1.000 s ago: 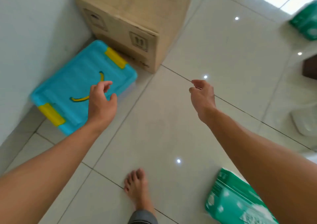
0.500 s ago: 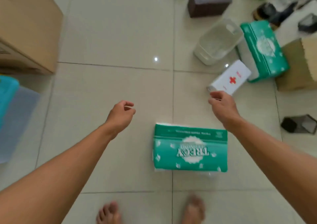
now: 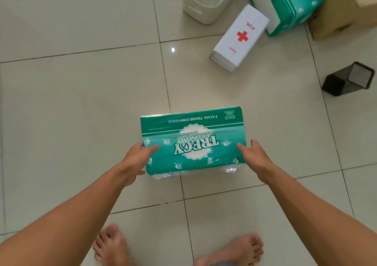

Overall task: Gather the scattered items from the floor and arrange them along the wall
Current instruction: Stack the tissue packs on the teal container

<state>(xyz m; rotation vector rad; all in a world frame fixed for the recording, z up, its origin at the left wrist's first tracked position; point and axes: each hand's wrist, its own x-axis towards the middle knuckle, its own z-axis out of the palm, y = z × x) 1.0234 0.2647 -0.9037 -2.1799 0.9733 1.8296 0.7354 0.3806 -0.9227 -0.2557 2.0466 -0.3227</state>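
Roughly, by size: tiled floor [image 3: 81, 102] fills the view, with a cardboard box [image 3: 336, 11] cut off at the top right corner. Next, the green tissue pack [image 3: 192, 141] lies flat on the floor just ahead of the person's bare feet, printed face up. A second green tissue pack [image 3: 289, 2] leans against the cardboard box, with a pale plastic bin [image 3: 206, 2] on its side near it. White first-aid box [image 3: 240, 37] with a red cross lies between them, touching the second pack. Black mesh holder [image 3: 348, 78] lies tipped over at far right, well apart.

Left hand [image 3: 136, 159] is at the pack's left end, thumb on top, fingers [image 3: 140, 173] curling under the near edge: gripping it. Right hand [image 3: 255, 157] is at the right end, thumb laid on top, the rest spread and fairly straight along the side: not closed yet.

Handling guess: light, soft, squashy, with a slippery film wrapper. Best held by both short ends, squeezing inward, fingers underneath so it doesn't sag or slide out.
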